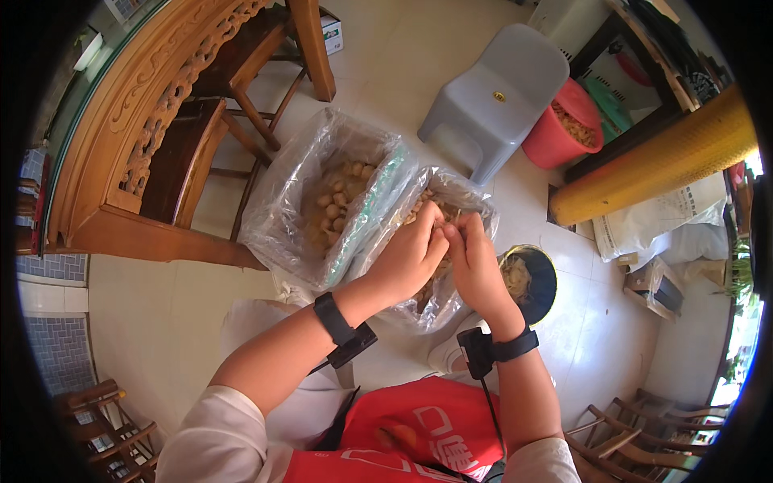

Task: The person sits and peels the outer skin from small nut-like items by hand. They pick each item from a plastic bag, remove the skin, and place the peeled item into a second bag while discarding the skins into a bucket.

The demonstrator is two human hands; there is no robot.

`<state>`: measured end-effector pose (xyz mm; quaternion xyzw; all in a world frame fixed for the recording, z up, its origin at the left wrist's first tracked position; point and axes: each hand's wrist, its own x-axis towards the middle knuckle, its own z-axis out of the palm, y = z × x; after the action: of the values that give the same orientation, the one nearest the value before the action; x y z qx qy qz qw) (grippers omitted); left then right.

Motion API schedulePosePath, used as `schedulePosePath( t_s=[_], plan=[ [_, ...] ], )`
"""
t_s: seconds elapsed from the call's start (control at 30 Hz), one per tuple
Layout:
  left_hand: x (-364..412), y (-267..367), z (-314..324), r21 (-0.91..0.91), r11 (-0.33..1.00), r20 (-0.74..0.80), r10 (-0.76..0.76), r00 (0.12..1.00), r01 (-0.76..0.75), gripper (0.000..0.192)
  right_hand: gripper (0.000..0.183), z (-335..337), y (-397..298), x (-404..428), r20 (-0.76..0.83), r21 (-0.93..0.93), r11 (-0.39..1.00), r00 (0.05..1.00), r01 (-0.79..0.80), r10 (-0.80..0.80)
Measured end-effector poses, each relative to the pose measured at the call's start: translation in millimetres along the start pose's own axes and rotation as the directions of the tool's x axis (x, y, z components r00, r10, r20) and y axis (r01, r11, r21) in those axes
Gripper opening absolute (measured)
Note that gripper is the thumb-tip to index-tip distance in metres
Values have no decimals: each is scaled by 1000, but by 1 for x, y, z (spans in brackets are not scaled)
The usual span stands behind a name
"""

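Note:
My left hand point(416, 244) and my right hand point(474, 259) meet above a box lined with clear plastic point(438, 317), fingertips together. Whatever lies between the fingers is hidden or too small to make out. Pale brown pieces fill part of that box beneath the hands. Just left of it stands a larger plastic-lined box point(284, 199), holding round, light brown mushroom-like pieces point(335, 208) in what looks like cloudy liquid. To the right of my right hand is a dark round bin point(545, 287) with pale, peel-like scraps point(516, 278) inside.
A grey plastic chair point(492, 90) stands beyond the boxes, beside a red bucket point(558, 139) of brownish pieces. Carved wooden furniture point(175, 102) rises at the left. A yellow pillar-like cylinder point(652, 163) and white sacks point(664, 211) are at the right; wooden chairs point(628, 435) stand lower right.

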<state>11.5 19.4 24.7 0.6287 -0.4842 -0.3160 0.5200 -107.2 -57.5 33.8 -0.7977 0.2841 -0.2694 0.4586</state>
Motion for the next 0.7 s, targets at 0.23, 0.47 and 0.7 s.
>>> schedulePosePath(
  t_s=[0.23,0.47,0.7],
  plan=[
    [3,7,1,-63,995,41,-69,997,71,16,18,13,0,-5,-149,16,995,984,-97,98],
    [2,-2,10,-173,981,3,-88,996,87,19,19,13,-8,-4,-201,4,999,979,-36,36],
    [3,0,6,-334,915,83,-208,975,224,19,20,-2,-6,0,-8,-186,982,999,34,-36]
  ],
)
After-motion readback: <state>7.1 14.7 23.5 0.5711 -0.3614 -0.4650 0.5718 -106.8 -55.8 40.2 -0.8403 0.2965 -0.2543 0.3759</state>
